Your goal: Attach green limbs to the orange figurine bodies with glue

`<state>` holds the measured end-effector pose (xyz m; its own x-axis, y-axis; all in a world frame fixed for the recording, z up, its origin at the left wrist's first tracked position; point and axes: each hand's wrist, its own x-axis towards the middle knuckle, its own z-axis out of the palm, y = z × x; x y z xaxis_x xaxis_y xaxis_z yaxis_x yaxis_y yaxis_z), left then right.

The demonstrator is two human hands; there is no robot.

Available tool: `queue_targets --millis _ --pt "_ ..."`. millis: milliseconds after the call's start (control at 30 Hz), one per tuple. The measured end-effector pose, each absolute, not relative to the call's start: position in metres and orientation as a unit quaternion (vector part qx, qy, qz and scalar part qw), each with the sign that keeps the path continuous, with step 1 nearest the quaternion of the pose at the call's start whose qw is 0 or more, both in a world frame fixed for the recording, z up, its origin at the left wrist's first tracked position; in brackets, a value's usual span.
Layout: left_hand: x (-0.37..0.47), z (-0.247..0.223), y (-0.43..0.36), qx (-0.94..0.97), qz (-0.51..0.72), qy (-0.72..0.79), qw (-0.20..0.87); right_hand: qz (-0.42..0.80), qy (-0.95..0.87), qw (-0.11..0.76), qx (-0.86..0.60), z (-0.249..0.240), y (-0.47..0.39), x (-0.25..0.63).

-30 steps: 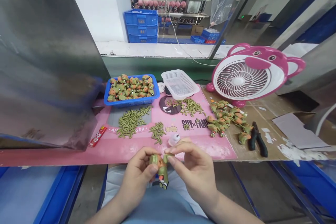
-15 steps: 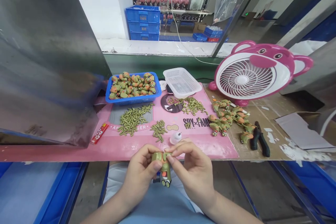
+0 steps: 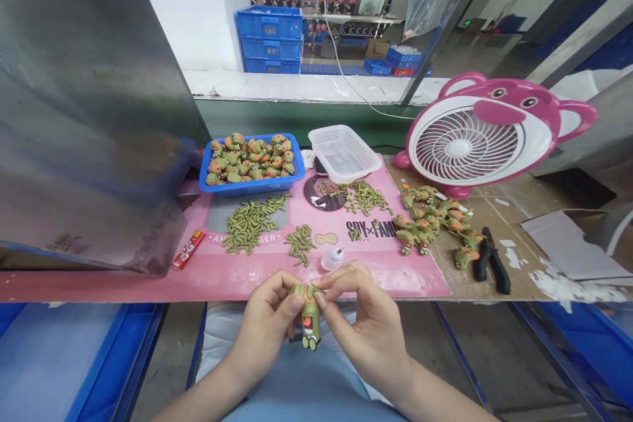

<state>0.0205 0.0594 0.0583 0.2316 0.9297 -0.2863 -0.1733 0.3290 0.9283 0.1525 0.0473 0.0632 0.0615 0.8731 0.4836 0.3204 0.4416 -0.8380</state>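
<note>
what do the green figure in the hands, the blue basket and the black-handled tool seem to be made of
Green figure: probably plastic or vinyl, matte; its body looks smooth and molded. Blue basket: likely plastic, slightly glossy, its rim smooth and evenly colored. Black-handled tool: dull, thick grips suggest rubber or plastic; the dark head may be metal.

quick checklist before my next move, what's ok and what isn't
1. Figure held: ok, the left hand grips the green-and-orange figure.
2. Small piece held: ok, the right hand pinches a small green piece at the figure's top.
3. Piece firmly fixed to the figure: cannot tell, the fingers partly cover the join.
4. Bottle nearby: ok, the small bottle sits on the pink mat just beyond the hands.
5. Bottle tip capped: cannot tell, too small to see.
6. Pliers away from the hands: ok, the pliers lie off to the right.
</note>
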Motion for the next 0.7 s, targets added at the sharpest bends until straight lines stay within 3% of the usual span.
queue_targets --millis 700 --pt "0.0175 0.0660 0.0567 0.428 0.434 0.432 0.665 0.306 -0.656 0.525 -0.447 0.0669 0.0498 0.1597"
